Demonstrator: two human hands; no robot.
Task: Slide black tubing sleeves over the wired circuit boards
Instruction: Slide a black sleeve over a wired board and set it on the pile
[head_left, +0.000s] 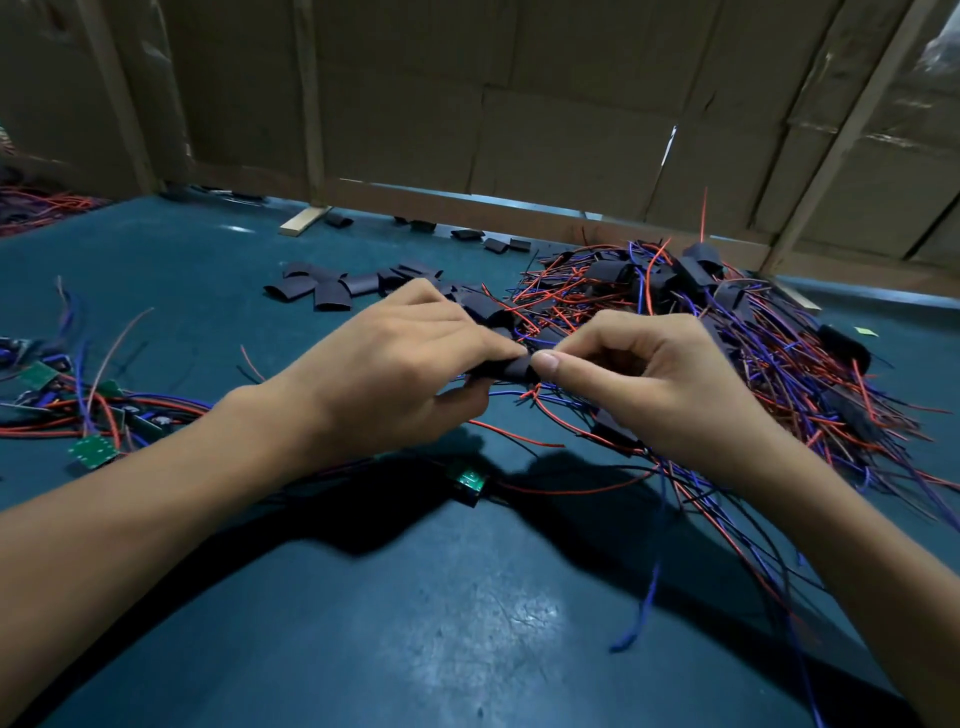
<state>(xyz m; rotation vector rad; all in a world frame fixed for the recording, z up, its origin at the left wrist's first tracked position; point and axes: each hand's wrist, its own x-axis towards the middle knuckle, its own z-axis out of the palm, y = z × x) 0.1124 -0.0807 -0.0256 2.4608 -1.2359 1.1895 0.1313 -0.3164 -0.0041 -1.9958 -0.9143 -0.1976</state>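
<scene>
Both hands meet above the middle of the table on one black tubing sleeve (506, 370). My left hand (400, 364) grips its left end with curled fingers. My right hand (639, 374) pinches its right end between thumb and forefinger. Red, blue and black wires trail from under the sleeve toward me. Whether a board sits inside the sleeve is hidden. A bare green circuit board (470, 482) lies on the table just below my hands. More bare green boards (92, 451) with wires lie at the left. Loose empty sleeves (332, 293) lie beyond my left hand.
A big heap of sleeved boards and red and blue wires (753, 332) fills the right side. The green table top (467, 623) extends in front of me. Cardboard walls with wooden battens (467, 104) close the back. A few stray sleeves (496, 244) lie along the wall.
</scene>
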